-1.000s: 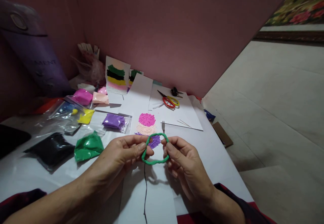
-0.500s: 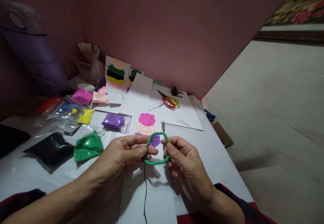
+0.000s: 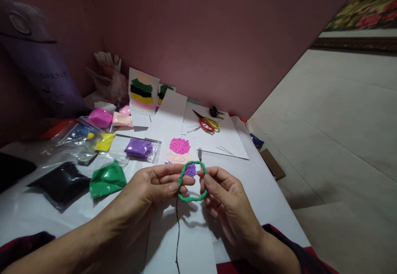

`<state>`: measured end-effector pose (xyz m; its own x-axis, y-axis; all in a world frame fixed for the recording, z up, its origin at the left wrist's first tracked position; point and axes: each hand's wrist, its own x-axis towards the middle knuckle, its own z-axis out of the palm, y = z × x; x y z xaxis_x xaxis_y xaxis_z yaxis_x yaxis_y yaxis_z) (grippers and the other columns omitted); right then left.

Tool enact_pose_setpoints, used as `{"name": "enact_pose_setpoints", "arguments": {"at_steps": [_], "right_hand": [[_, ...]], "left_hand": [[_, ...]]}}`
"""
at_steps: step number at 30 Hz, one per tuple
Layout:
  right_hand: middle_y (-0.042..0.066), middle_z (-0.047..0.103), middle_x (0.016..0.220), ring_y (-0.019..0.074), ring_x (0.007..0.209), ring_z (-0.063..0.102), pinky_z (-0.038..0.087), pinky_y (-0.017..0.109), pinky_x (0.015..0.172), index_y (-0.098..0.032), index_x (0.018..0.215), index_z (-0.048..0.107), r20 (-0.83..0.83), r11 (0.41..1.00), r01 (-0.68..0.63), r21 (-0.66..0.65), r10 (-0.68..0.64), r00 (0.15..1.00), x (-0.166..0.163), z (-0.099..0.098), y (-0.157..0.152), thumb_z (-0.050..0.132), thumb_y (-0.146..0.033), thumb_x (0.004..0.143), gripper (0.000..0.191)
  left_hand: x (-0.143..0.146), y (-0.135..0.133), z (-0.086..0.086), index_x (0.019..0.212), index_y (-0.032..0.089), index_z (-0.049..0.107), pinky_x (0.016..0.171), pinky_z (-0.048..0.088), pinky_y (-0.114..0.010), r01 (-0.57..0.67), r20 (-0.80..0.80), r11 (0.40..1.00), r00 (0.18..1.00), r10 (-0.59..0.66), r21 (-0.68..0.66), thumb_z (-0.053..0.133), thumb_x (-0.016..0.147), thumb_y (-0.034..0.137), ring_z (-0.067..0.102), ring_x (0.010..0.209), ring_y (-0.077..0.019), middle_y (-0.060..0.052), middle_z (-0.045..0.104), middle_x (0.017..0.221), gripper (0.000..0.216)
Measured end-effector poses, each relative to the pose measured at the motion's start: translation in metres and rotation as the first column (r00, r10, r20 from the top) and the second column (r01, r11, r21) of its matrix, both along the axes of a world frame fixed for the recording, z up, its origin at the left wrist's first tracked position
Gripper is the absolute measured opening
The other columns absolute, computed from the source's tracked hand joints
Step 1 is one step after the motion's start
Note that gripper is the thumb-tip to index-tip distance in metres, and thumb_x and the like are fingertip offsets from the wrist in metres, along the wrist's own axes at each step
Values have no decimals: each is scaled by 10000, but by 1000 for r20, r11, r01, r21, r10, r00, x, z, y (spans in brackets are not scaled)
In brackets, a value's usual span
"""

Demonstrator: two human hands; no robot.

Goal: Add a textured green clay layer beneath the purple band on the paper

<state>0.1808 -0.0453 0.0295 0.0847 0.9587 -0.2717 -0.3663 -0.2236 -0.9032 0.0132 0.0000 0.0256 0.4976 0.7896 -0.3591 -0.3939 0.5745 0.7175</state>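
Between my two hands is a ring of green clay (image 3: 191, 199), slightly lumpy and roughly oval, held up above the white sheet (image 3: 198, 241). My left hand (image 3: 158, 185) pinches its left side between thumb and fingers. On the right side, my right hand (image 3: 225, 191) grips it the same way. Behind the ring, a clay picture on the sheet shows a pink textured patch (image 3: 180, 145), a peach patch (image 3: 179, 157) and a purple patch (image 3: 190, 170), the last partly hidden by my fingers and the ring. A thin dark stem-like line (image 3: 178, 237) runs down the sheet below.
Bags of black clay (image 3: 62, 183), green clay (image 3: 108, 179), purple clay (image 3: 139, 148) and yellow clay (image 3: 104, 141) lie at left. A small fork (image 3: 200, 154) is beyond my right hand. Red-and-yellow scissors (image 3: 207, 124) rest on white paper. A painted card (image 3: 142, 92) leans at the back.
The fingers of my left hand reach slightly farther right behind the ring. Both hands keep their hold on the green clay ring, almost in the same place.
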Motion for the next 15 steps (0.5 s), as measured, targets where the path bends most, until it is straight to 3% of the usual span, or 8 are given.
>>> {"name": "enact_pose_setpoints", "arguments": {"at_steps": [6,15], "right_hand": [[-34,538,644,33,443,401,274,132,363,-154,842,647,12,1000,-1,13,1,1000,1,-2,0,789,-386,726,296],[-41,530,632,27,439,394,268,132,371,-145,836,644,-2,1000,10,8,-10,1000,1,-1,0,804,-389,708,319]], "left_hand": [[0,-2,4,892,160,763,703,532,-236,-3,-59,1000,998,3,8,792,670,75,694,684,-153,-62,769,819,239],[1,0,-1,936,141,748,741,550,-244,-3,37,1000,999,3,-9,785,674,58,708,738,-162,-75,766,877,277]]}}
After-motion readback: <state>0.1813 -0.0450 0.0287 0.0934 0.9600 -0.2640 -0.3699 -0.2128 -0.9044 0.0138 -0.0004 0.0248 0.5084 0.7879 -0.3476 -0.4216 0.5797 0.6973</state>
